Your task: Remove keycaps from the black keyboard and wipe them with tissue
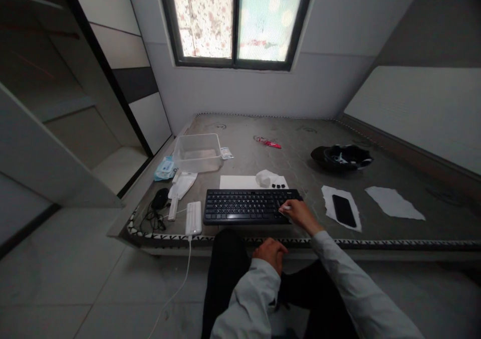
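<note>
A black keyboard lies on the grey surface in front of me. My right hand rests at the keyboard's right end, fingers pinched on a small white stick-like thing that touches the keys. My left hand hangs below the surface's front edge, over my lap, fingers curled; whether it holds anything is hidden. Behind the keyboard lie a white sheet, a crumpled white wad and a few small black keycaps.
Left: a clear plastic tub, white power bank with cable, black mouse, white tool, blue packet. Right: a black phone on paper, another white paper, black helmet-like object. A red wrapper lies far back.
</note>
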Tool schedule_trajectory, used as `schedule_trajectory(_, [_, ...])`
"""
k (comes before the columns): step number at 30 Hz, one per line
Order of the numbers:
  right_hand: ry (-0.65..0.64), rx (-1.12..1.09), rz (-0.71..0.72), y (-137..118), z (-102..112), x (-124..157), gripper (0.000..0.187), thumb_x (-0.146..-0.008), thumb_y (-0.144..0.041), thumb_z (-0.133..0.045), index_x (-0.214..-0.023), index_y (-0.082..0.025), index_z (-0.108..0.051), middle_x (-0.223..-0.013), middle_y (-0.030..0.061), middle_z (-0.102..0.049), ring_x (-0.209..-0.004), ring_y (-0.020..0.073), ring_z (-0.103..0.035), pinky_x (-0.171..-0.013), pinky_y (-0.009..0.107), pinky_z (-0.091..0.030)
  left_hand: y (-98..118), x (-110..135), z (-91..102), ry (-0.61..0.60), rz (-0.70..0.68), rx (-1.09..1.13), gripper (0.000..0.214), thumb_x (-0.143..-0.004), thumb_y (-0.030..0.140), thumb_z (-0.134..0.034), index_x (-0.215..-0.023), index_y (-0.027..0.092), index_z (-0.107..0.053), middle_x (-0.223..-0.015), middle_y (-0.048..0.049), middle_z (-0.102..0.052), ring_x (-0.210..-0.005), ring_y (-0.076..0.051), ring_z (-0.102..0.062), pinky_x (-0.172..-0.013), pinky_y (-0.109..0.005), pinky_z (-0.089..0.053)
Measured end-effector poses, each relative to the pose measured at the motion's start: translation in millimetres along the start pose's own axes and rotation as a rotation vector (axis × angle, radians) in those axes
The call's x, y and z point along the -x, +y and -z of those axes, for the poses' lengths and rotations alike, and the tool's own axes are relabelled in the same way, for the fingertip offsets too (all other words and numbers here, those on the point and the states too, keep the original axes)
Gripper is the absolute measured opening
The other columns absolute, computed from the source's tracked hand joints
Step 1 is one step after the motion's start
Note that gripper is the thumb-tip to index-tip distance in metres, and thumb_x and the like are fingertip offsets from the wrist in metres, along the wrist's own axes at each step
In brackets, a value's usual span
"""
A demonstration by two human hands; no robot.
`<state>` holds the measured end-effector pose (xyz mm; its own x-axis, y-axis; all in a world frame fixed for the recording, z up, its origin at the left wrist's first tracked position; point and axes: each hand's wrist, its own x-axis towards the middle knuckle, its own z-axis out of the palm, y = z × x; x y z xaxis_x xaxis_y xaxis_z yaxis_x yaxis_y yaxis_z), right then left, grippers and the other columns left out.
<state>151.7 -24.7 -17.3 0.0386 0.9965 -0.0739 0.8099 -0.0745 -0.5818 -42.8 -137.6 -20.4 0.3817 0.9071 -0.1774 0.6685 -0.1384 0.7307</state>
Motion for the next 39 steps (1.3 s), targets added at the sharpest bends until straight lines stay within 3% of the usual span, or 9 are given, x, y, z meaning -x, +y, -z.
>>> schedule_trajectory(23, [0.034,0.083,0.095,-16,9,7,0.012,-0.074,-0.025,-0.065,-0.077,-0.014,-0.069,-0.078,0.0089,-0.072,-0.077,0.0195,-0.066,-0.064,0.023,-0.04,8,0,-6.4,-0.03,-0.003,-0.056,0.028,-0.081,0.015,-0.053,-0.095,0.03,-0.071,-0.108,0.0015,-0.064,-0.101,-0.016,-0.061,-0.089,-0.025,-0.045])
schedule_trajectory(31, [0.006,0.038,0.076,-15,5,0,0.008,-0.064,-0.018,-0.071,-0.071,-0.015,-0.07,-0.073,0.0073,-0.071,-0.073,0.0186,-0.066,-0.062,0.022,-0.04,8,1,-7.0,-0.045,-0.012,-0.075,0.03,-0.08,0.014,-0.052,-0.096,0.031,-0.071,-0.109,0.0017,-0.063,-0.102,-0.015,-0.06,-0.091,-0.025,-0.044])
schedule_trajectory(39, [0.038,-0.076,0.094,-7,18,10,0.021,-0.072,-0.034,-0.062,-0.078,-0.017,-0.073,-0.082,0.007,-0.074,-0.082,0.0225,-0.067,-0.074,0.027,-0.046,6,6,-4.7,-0.038,0.012,-0.08,0.028,-0.081,0.017,-0.052,-0.095,0.032,-0.071,-0.107,0.0015,-0.063,-0.101,-0.016,-0.06,-0.089,-0.026,-0.044])
